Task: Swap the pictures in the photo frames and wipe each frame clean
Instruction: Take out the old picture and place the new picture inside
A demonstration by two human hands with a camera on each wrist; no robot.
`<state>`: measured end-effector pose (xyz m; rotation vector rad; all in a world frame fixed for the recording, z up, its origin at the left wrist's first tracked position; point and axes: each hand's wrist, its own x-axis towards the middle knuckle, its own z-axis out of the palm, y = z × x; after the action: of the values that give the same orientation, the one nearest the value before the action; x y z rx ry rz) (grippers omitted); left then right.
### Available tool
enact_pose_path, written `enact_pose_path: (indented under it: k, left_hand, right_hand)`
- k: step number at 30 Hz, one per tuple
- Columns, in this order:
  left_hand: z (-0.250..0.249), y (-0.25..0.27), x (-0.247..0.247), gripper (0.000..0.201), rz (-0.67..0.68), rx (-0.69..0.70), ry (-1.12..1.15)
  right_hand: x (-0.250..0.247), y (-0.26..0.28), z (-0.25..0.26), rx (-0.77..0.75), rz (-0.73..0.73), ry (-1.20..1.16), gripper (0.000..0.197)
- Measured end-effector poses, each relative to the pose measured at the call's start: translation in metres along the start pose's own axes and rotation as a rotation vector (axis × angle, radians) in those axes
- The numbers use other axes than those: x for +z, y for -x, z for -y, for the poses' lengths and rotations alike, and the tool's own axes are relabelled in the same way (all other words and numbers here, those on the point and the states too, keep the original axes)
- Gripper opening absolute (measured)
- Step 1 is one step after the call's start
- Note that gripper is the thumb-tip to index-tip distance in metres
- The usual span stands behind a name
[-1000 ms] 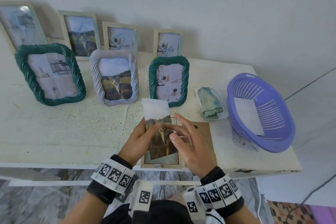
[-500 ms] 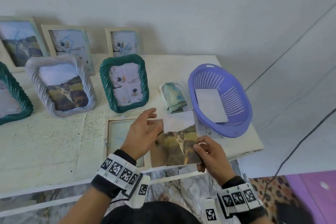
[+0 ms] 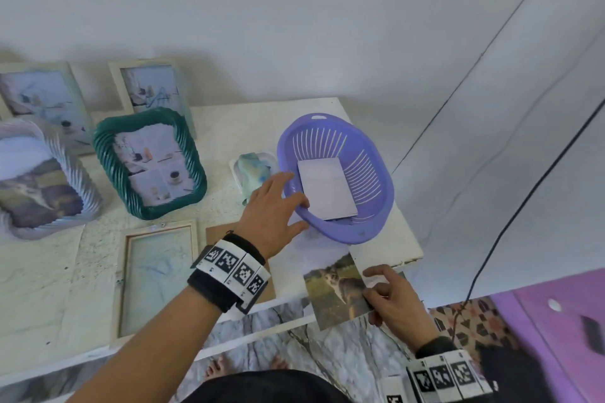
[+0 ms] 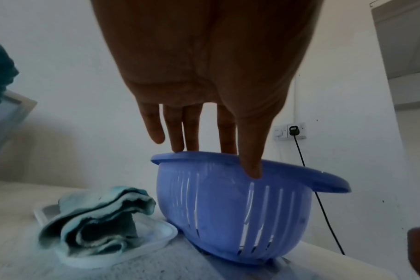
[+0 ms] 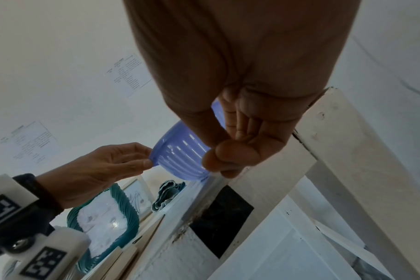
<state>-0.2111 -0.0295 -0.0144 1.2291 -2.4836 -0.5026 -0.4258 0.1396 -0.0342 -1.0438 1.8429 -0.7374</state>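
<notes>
One frame [image 3: 154,285] lies opened and empty at lower left on the counter [image 3: 42,288], unwiped. Right hand [image 3: 397,303] pinches the cat photo [image 3: 337,291]; left hand [image 3: 273,209] grips the purple basket [image 3: 376,203] rim. Cloth [image 3: 252,173] untouched, so plenty left.

Slotted plastic basket [image 3: 376,206], paper photo [image 3: 334,291]

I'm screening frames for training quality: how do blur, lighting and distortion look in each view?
Head view: the left frames are motion-smeared; the basket and cat photo are fairly sharp; the wall lines bow. Left wrist view: the left hand is a dark, backlit mass; the cloth is soft. Right wrist view: the right hand is shadowed, and the table edge splays.
</notes>
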Motion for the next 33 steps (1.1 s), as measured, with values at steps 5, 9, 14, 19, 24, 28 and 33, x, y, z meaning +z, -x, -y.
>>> enact_pose_path:
  k: [5,9,14,19,24,28,33]
  left_hand:
    - [-0.001,-0.005,-0.008,0.028,-0.063,0.085,0.059]
    - [0.0,-0.006,-0.016,0.028,-0.106,0.071,0.116]
    - [-0.002,-0.004,-0.014,0.028,-0.088,0.067,0.097]
    - [0.0,0.004,-0.006,0.029,-0.069,0.066,0.079]
    - [0.004,0.009,0.002,0.031,-0.041,0.052,0.083]
    - [0.004,0.014,0.005,0.031,-0.036,0.031,0.089]
    - [0.004,0.017,0.005,0.037,-0.033,0.026,0.101]
  right_hand:
    - [-0.004,-0.009,0.006,-0.014,-0.063,-0.022,0.006]
    - [-0.001,-0.029,0.017,-0.047,-0.111,0.093,0.006]
    - [0.003,-0.071,0.027,-0.109,-0.199,0.352,0.009]
    - [0.003,-0.083,0.024,-0.034,-0.244,0.452,0.018]
    - [-0.013,-0.079,0.013,-0.067,-0.162,0.449,0.017]
    - [-0.054,-0.085,0.024,-0.048,-0.256,0.521,0.02]
    - [-0.105,-0.099,0.107,-0.262,-0.435,0.633,0.017]
